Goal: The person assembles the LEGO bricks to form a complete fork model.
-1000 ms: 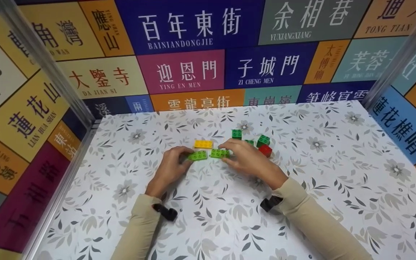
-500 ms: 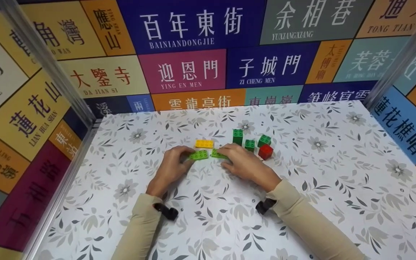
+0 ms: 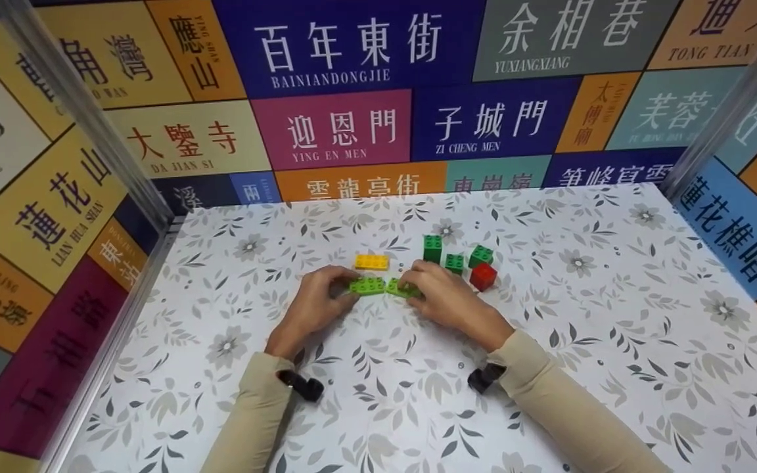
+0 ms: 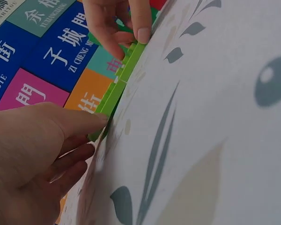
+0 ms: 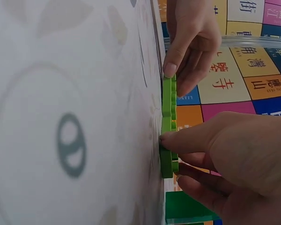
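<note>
Two lime-green building bricks lie end to end on the patterned tabletop, in the middle of the head view. My left hand [image 3: 316, 299] pinches the outer end of the left lime-green brick [image 3: 368, 286] between thumb and fingers. Over the right lime-green brick [image 3: 393, 286], my right hand [image 3: 447, 299] grips it with thumb and fingertips, covering part of it. Both wrist views show the bricks in one line, studs facing up; whether their ends touch I cannot tell. Just behind the left one lies a yellow brick [image 3: 372, 262], apart from both hands.
Beyond my right hand stand a tall green brick [image 3: 432, 247], a smaller green brick [image 3: 454, 263], another green brick [image 3: 481, 255] and a red brick [image 3: 483, 277]. A wall of coloured name panels [image 3: 332, 131] rises behind the floral tabletop [image 3: 378, 407].
The gap between the lime-green bricks has narrowed; both have shifted slightly nearer to me. My right hand has moved left, uncovering the green bricks behind it.
</note>
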Available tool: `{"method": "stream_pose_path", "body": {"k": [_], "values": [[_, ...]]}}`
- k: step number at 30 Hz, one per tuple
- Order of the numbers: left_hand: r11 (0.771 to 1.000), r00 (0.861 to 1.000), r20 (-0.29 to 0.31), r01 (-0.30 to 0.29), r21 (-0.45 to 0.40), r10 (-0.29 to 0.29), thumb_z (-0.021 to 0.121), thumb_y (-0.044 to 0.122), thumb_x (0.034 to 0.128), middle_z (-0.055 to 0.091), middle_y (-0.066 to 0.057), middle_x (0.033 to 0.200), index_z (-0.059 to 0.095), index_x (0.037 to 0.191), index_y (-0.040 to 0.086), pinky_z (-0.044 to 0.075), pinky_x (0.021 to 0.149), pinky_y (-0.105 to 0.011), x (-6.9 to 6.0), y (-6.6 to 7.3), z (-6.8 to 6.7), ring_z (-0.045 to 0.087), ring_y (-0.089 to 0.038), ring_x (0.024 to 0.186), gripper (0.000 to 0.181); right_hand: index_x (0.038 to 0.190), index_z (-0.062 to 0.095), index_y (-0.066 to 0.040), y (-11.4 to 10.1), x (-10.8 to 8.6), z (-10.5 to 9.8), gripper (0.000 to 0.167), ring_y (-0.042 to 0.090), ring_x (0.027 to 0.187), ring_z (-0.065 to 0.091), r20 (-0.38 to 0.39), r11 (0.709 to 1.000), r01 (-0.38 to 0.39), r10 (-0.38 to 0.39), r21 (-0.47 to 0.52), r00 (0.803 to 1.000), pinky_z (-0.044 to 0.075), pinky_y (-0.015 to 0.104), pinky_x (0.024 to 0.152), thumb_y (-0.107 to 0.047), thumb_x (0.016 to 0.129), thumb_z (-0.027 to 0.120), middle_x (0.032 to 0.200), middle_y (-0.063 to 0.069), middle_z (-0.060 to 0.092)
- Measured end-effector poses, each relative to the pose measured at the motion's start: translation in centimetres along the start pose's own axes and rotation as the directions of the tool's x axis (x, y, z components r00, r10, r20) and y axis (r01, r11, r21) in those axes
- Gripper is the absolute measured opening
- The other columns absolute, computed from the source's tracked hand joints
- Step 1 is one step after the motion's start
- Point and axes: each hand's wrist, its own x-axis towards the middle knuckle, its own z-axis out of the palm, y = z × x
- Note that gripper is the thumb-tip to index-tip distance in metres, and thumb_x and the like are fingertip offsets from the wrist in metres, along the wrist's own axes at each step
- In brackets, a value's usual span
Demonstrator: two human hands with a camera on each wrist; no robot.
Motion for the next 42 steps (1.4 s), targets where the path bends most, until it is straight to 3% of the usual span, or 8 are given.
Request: {"method": "stream_pose_path", "body": {"k": [5,11,19,26,33,42], "values": [[1.0,0.999,0.042,-0.029,-0.007,0.029,0.083,0.008,0.0951,0.076,-0.003,0.129,0.079,0.126,0.011,0.057,0.11,-0.04,-0.1,0.7,0.4,0.072,-0.02,0.121,0.031,0.111,0.079,-0.014,0.3,-0.8,-0.4,0.016,0.026,0.113,0.07,0.005,1.0,0.006,-0.006,0.029,1.0,0.059,0.047,0.101,-0.014,0.096,0.082,0.119,0.003,0.074],[0.998,0.988,0.139,-0.069,-0.01,0.07,0.085,0.012,0.0947,0.077,-0.001,0.127,0.08,0.123,0.014,0.058,0.109,-0.037,-0.4,1.6,0.9,0.073,-0.016,0.12,0.029,0.108,0.079,-0.018,0.9,-2.4,-0.8,0.013,0.023,0.106,0.072,0.019,1.0,-0.009,0.009,0.03,1.0,0.06,0.047,0.098,-0.017,0.096,0.083,0.111,-0.001,0.08],[0.995,0.971,0.217,-0.102,0.001,0.099,0.088,0.012,0.0913,0.077,0.0,0.12,0.08,0.119,0.015,0.061,0.103,-0.037,-0.7,3.1,1.7,0.073,-0.019,0.112,0.029,0.12,0.078,-0.019,1.7,-5.2,-1.4,0.026,0.021,0.116,0.073,0.028,0.998,-0.033,0.032,0.046,0.999,0.059,0.046,0.105,-0.021,0.095,0.085,0.12,-0.002,0.079],[0.993,0.968,0.222,-0.122,-0.005,0.12,0.089,0.015,0.091,0.078,0.0,0.116,0.08,0.118,0.015,0.061,0.097,-0.039,-1.7,3.6,2.6,0.072,-0.019,0.106,0.028,0.127,0.078,-0.015,2.3,-6.8,-1.7,0.033,0.022,0.12,0.073,0.035,0.996,0.01,-0.013,0.085,0.999,0.059,0.047,0.106,-0.02,0.095,0.085,0.124,0.0,0.079],[0.987,0.965,0.209,-0.161,-0.009,0.159,0.088,0.013,0.0913,0.079,-0.002,0.116,0.08,0.118,0.013,0.062,0.096,-0.038,-2.0,3.6,3.4,0.074,-0.019,0.105,0.028,0.127,0.078,-0.014,2.4,-7.0,-1.6,0.032,0.022,0.118,0.073,0.033,0.994,0.023,-0.027,0.104,0.999,0.06,0.048,0.104,-0.018,0.096,0.084,0.124,0.0,0.079],[0.991,0.968,0.214,-0.136,-0.007,0.134,0.087,0.014,0.0922,0.078,0.0,0.117,0.079,0.12,0.015,0.06,0.099,-0.037,-1.9,3.5,3.5,0.072,-0.017,0.106,0.029,0.127,0.078,-0.014,2.5,-6.9,-1.7,0.033,0.023,0.121,0.072,0.05,0.993,0.007,-0.013,0.117,0.999,0.058,0.047,0.108,-0.021,0.096,0.084,0.126,0.001,0.079]]}}
